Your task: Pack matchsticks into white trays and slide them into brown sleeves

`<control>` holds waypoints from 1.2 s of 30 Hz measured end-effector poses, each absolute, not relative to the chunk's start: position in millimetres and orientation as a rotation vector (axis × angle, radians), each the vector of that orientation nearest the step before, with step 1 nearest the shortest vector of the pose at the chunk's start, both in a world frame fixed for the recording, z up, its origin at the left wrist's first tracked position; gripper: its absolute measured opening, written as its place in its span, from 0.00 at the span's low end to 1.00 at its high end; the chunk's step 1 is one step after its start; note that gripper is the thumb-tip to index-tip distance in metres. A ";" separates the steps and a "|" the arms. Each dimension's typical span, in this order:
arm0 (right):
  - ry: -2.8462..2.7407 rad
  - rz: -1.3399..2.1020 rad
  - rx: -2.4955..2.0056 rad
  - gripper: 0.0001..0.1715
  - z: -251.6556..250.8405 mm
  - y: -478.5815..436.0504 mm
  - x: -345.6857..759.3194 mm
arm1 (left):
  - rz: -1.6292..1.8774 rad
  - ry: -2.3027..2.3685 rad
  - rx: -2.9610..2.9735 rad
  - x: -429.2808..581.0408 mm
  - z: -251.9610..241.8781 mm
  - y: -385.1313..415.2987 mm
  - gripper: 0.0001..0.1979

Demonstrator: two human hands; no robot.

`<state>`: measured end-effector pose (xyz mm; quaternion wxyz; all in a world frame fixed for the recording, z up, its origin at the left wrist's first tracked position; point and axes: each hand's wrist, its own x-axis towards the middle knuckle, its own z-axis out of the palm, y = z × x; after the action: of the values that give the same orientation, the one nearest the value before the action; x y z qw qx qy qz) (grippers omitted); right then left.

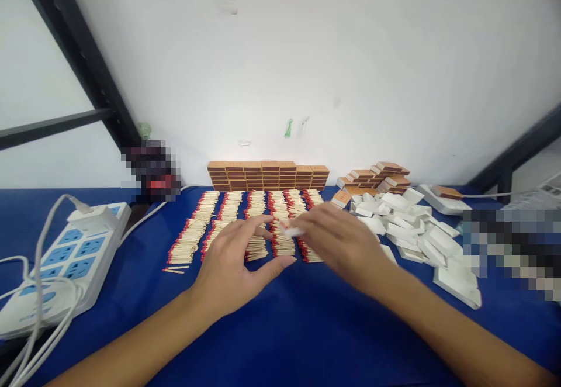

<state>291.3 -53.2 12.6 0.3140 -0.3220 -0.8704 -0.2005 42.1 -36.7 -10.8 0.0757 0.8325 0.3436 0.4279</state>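
Rows of loose red-tipped matches [186, 241] lie across the blue table in front of me. Over the middle rows, my left hand [234, 264] is spread with thumb and fingers apart and nothing visible in it. My right hand [346, 244], slightly blurred, has its fingers closed on a small white matchbox tray [293, 231]. Some red shows at the tray's upper edge, but its contents are too blurred to make out. The tray is just right of my left fingertips. To the right of my right hand is a heap of white matchbox trays [433, 244].
Closed matchboxes [267, 175] are stacked in a low wall at the back, with more brown matchbox sleeves [372, 176] piled at right. A white power strip [65, 258] with cables lies on the left. Blurred-out items sit at both sides. Behind is a white wall [280, 65].
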 end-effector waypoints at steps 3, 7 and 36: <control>-2.246 -0.322 -1.049 0.12 28.0 -35.0 334.2 | 1.291 1.075 2.488 37.2 -7.5 -31.1 0.22; -2.312 0.064 -1.334 0.17 36.2 -26.5 374.7 | 1.291 1.111 2.486 32.9 -8.7 -24.6 0.20; -2.400 0.217 -1.590 0.21 7.2 -22.7 375.1 | 1.400 1.000 2.583 34.0 -10.8 -20.5 0.14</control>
<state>375.1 -22.7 7.2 0.1270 -0.5464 -0.8245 0.0745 34.0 -20.5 -10.8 0.0192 0.8321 0.3221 0.4510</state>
